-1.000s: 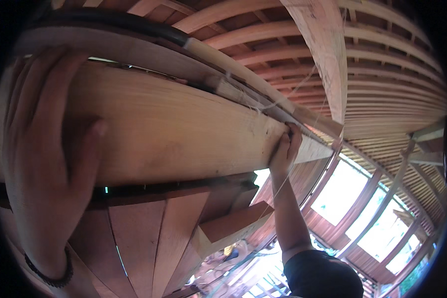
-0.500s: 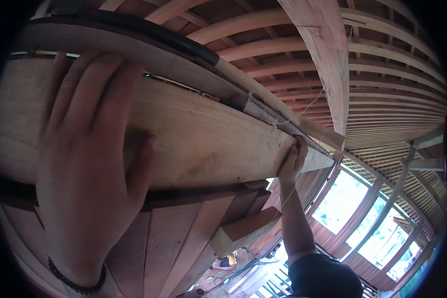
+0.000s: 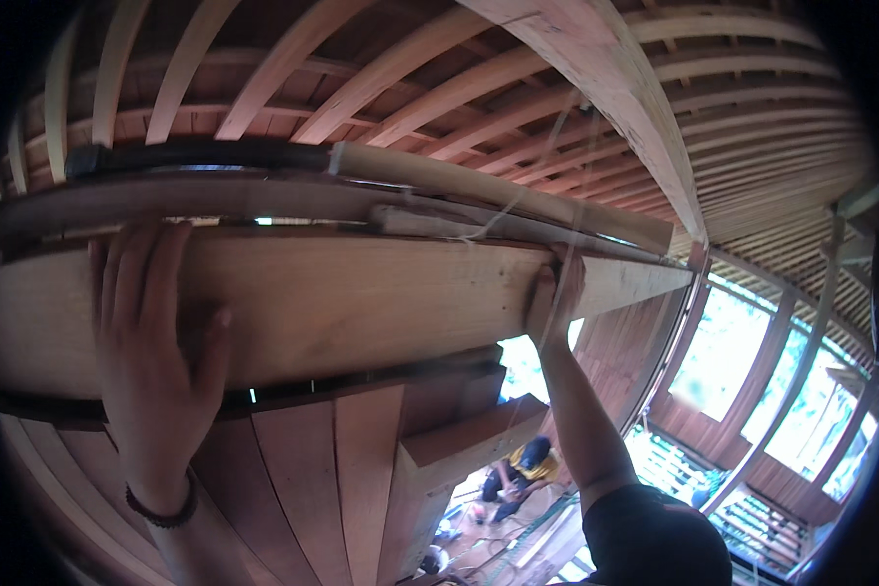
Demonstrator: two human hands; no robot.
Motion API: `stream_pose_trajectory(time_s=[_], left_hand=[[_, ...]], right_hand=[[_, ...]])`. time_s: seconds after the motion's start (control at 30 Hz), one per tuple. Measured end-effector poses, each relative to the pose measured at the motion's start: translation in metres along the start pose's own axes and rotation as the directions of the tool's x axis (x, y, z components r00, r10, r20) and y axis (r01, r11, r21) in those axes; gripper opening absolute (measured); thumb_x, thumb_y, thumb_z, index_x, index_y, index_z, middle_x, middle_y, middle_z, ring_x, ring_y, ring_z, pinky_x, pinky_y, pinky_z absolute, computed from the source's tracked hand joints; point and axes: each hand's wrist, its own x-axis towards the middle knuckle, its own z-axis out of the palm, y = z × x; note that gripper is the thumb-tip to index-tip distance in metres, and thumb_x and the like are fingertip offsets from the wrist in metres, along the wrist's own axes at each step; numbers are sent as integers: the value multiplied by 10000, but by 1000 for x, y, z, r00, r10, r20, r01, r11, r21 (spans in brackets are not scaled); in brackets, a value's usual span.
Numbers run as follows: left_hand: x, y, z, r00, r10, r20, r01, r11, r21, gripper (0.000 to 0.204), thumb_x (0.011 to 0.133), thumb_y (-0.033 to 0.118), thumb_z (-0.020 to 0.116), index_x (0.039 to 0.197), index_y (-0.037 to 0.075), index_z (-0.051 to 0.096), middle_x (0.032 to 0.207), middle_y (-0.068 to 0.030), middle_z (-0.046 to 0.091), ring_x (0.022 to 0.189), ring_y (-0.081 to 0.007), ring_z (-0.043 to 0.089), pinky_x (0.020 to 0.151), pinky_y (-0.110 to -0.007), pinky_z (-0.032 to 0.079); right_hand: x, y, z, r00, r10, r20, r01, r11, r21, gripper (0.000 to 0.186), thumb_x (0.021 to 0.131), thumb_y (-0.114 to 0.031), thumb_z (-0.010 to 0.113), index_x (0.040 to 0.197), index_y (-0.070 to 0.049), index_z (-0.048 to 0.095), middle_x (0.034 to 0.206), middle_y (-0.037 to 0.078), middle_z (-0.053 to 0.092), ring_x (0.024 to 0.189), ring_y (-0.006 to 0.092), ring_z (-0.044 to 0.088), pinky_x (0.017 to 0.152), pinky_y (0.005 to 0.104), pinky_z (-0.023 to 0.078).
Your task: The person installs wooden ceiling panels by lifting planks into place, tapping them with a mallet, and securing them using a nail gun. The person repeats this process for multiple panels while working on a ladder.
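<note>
A long pale wooden board (image 3: 381, 293) runs across my view at head height. My left hand (image 3: 156, 332) grips it at the left, fingers reaching to its top edge and thumb against its face. Farther right, my right hand (image 3: 555, 293) holds the same board, fingers curled at the upper edge. Just above it lie a greyish beam (image 3: 127, 200) and a short timber (image 3: 498, 200) with a pale string (image 3: 508, 210) hanging across them. Vertical wall planks (image 3: 303, 488) sit below the board, beside a jutting wood block (image 3: 469, 430).
Curved rafters (image 3: 420, 73) and a large beam (image 3: 606, 68) span overhead. A post (image 3: 781, 361) stands at right before window openings (image 3: 713, 352) in a plank wall. Far below, a person (image 3: 523, 479) in yellow crouches on a floor among cables and objects.
My view has tilted, so the board now looks flatter and more rafters show. My left hand sits lower in the picture, still on the board. The person below has come more into view.
</note>
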Motion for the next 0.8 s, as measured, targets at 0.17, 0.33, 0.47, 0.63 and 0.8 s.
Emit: stream_pose_trajectory(time_s=[0.17,0.33,0.47,0.63,0.8], left_hand=[[0,-7,-2,1000,-6,15,5,998,63,601,905,212,647,1460,35,496,1457,-209,512,1415,-419,411,1244,-567,228],[-6,-15,-4,999,32,2,-32,997,74,570,940,219,629,1468,46,498,1491,-202,498,1432,-414,397,1253,-552,214],[2,-4,-3,1000,26,6,-26,999,25,565,932,220,626,1457,49,505,1493,-196,499,1429,-408,404,1249,-561,216],[5,2,-8,1000,28,11,-28,999,-18,576,893,195,635,1440,61,515,1455,-195,520,1402,-404,425,1235,-581,227],[8,2,-13,998,12,55,-10,999,-35,604,859,159,647,1443,77,514,1439,-187,528,1376,-399,443,1226,-586,238]], right_hand=[[2,-2,15,997,-19,-68,20,1000,11,436,898,-258,528,1233,13,591,1258,255,595,1210,460,544,1054,548,403],[5,-22,-3,993,112,26,-113,993,35,450,863,-246,589,1269,-53,593,1272,220,595,1265,458,490,1118,574,338],[10,-16,-4,992,123,-11,-123,992,29,458,828,-239,599,1250,-63,599,1256,196,609,1260,450,506,1128,577,335],[11,-16,-10,987,157,30,-158,987,19,452,816,-220,598,1237,-58,607,1251,191,614,1258,429,517,1137,577,339],[11,-15,-9,984,174,41,-177,981,76,424,857,-225,568,1258,-89,595,1295,173,592,1299,422,485,1153,562,305]])
